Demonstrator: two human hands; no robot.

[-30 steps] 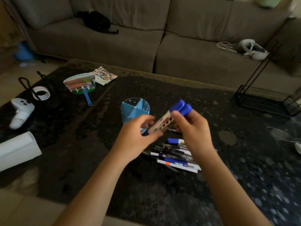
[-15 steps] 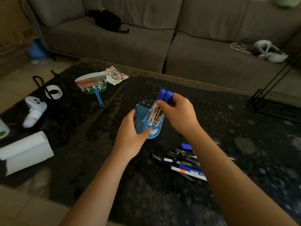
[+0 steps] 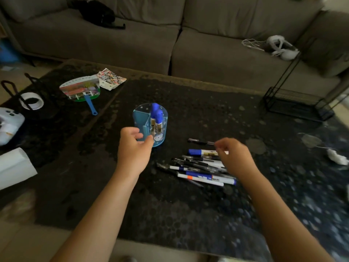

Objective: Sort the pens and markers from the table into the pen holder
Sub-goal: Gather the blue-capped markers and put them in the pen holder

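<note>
A home living room. Shown by a grey sectional sofa [image 3: 170, 40] stretching along the far side, dark clothing [image 3: 98, 13] dumped on one cushion, a white headset [image 3: 279, 47] with its cable on another. Low dark stone-topped bench [image 3: 188, 205] set just before the sofa, cluttered with household bits: a hand fan [image 3: 81, 89], a white game controller [image 3: 9, 123]. Pale tiled floor [image 3: 11, 72] at left.

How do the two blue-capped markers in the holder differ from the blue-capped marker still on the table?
The two markers in the pen holder stand upright, caps up, side by side; the blue-capped marker on the table lies flat, alone atop the pile, cap pointing left. All share blue caps and pale printed barrels.
</note>
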